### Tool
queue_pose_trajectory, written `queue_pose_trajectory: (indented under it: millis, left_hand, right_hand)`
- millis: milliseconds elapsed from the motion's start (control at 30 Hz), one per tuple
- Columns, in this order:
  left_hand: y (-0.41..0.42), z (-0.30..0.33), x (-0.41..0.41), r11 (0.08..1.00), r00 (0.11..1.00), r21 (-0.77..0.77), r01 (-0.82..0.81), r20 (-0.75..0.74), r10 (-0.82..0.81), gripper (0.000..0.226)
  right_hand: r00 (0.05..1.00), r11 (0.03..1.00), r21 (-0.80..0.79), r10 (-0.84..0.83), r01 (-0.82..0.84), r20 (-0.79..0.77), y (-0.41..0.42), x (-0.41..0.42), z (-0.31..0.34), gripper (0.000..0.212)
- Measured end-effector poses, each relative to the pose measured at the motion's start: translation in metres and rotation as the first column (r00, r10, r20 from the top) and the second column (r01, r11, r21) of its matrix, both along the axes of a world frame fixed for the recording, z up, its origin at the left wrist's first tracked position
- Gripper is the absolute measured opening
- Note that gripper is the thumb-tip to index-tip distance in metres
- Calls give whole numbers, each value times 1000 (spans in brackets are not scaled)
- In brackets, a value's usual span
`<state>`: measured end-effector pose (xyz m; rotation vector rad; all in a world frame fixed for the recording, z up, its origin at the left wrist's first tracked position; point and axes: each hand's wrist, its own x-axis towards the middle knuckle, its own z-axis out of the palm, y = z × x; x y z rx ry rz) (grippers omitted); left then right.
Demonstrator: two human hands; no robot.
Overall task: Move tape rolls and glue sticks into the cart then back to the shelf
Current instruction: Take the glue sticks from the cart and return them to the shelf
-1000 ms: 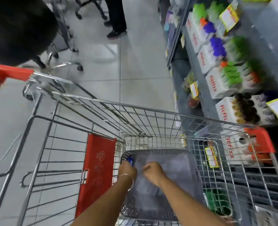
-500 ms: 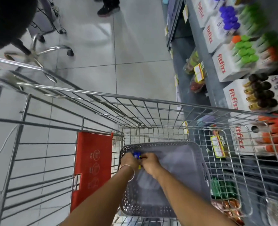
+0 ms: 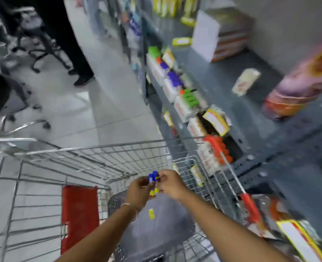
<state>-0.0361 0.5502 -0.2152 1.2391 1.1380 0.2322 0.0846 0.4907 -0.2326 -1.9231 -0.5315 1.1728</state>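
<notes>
Both my hands are raised above the wire shopping cart (image 3: 92,157). My left hand (image 3: 137,190) and my right hand (image 3: 170,184) together grip a small bundle of glue sticks (image 3: 153,181) with blue caps and yellow bodies. One more yellow glue stick (image 3: 151,213) appears below them, over the grey perforated basket (image 3: 116,201) that sits inside the cart. The grey shelf (image 3: 222,82) runs along the right. No tape rolls can be made out; the frame is blurred.
White display boxes of coloured-cap items (image 3: 183,103) line the shelf edge with yellow price tags (image 3: 216,121). A stack of pink and orange rolls (image 3: 296,91) stands on the upper shelf. A person in black (image 3: 71,44) and office chairs (image 3: 26,103) occupy the aisle's left.
My hands rose out of the grey basket with the glue sticks held between them. The view swung up and to the right, toward the shelf.
</notes>
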Motion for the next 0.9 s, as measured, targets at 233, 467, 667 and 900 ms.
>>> queue_pose_trajectory:
  millis: [233, 467, 667, 900]
  left_hand:
    - [-115, 133, 46, 980, 949, 185, 67, 293, -120, 17]
    - [-225, 201, 101, 847, 817, 370, 383, 292, -497, 19]
    - [-283, 209, 167, 606, 707, 616, 504, 108, -699, 12]
    - [-313, 198, 219, 419, 652, 705, 572, -81, -754, 13]
  right_hand:
    - [940, 911, 310, -321, 272, 119, -163, 26, 136, 22]
    - [581, 663, 457, -745, 593, 327, -334, 49, 201, 33]
    - [364, 525, 448, -842, 724, 398, -399, 69, 214, 27]
    - [289, 554, 318, -746, 770, 599, -411, 96, 190, 14]
